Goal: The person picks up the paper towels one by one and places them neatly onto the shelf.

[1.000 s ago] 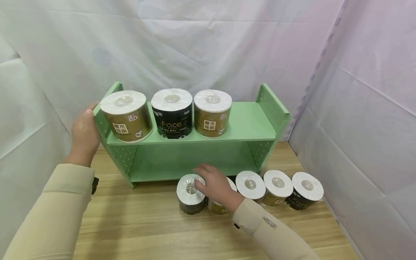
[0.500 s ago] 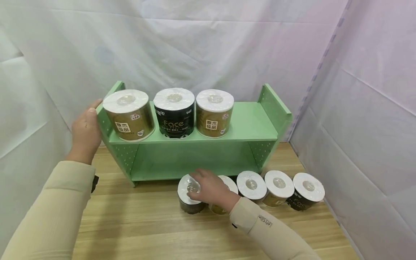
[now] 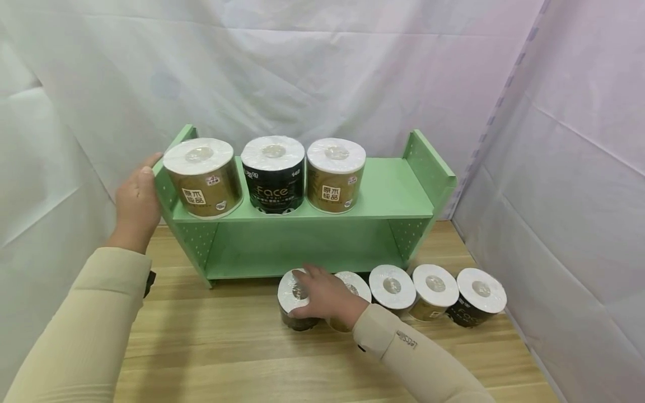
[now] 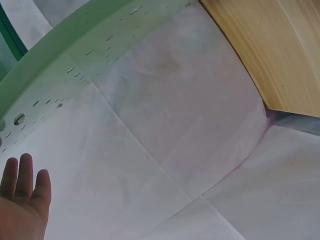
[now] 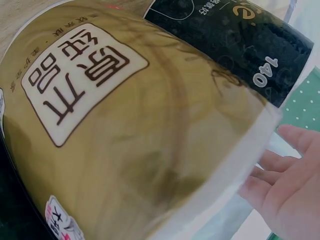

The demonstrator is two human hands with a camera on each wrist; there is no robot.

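My left hand (image 3: 135,204) rests against the left side panel of a green two-tier shelf (image 3: 388,187). Its fingers (image 4: 24,180) look straight in the left wrist view. With fingers spread, my right hand (image 3: 327,294) is over the leftmost floor-level toilet roll (image 3: 288,296), a dark-wrapped one with a white top. Whether the fingertips touch it is unclear, and the hand covers part of that top. Under the right wrist stands a gold-wrapped toilet roll (image 3: 359,284), filling much of the right wrist view, where a black roll (image 5: 235,45) shows beyond it.
On the upper tier stand a gold roll (image 3: 206,190), a black roll (image 3: 274,187) and another gold roll (image 3: 336,182). More rolls (image 3: 392,286) line the wooden table (image 3: 227,347) at right, by the draped right wall (image 3: 569,224).
My right hand has shifted slightly left and lower over the dark roll, its fingers spread about the top. My left hand stays at the panel; the view has shifted a little.
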